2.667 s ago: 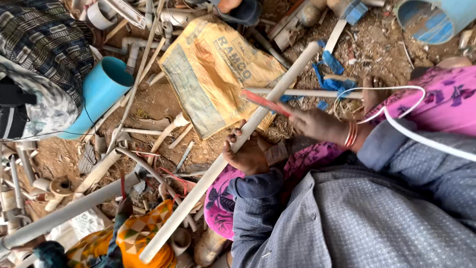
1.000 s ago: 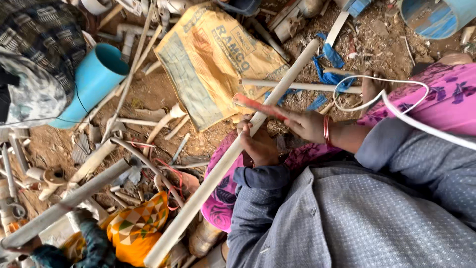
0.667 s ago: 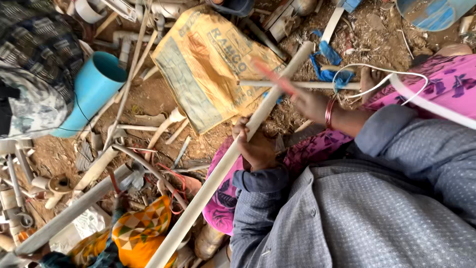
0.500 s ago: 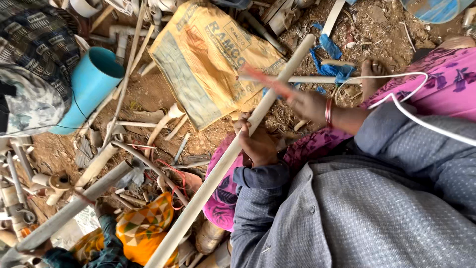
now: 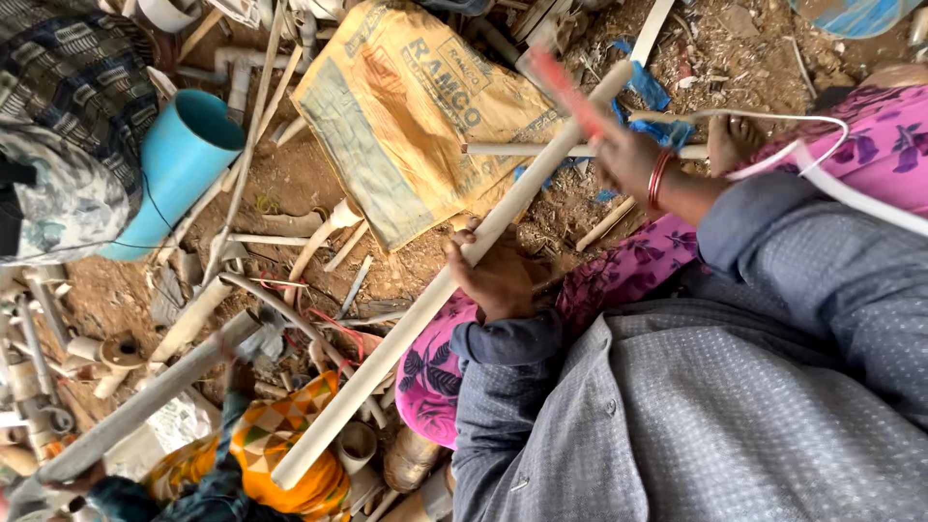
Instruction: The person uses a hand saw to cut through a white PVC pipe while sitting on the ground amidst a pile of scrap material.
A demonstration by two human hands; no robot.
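Seen from above, a person in a grey shirt and pink floral cloth is filling the lower right of the frame. The left hand (image 5: 498, 275) is sitting at centre, its fingers wrapping tightly around a long white pipe (image 5: 387, 358). The pipe is pale, straight and dusty, running diagonally from the lower left up to the upper right. Further up, the right hand (image 5: 623, 159), wearing a red bangle, is gripping a red tool (image 5: 565, 87), blurred, with its fingers curling round it. Compared with a moment before, this hand is raised higher and further right. Beyond, a yellow sack (image 5: 425, 106) is lying on the dirt floor, with a blue pipe piece (image 5: 179, 164) at upper left.
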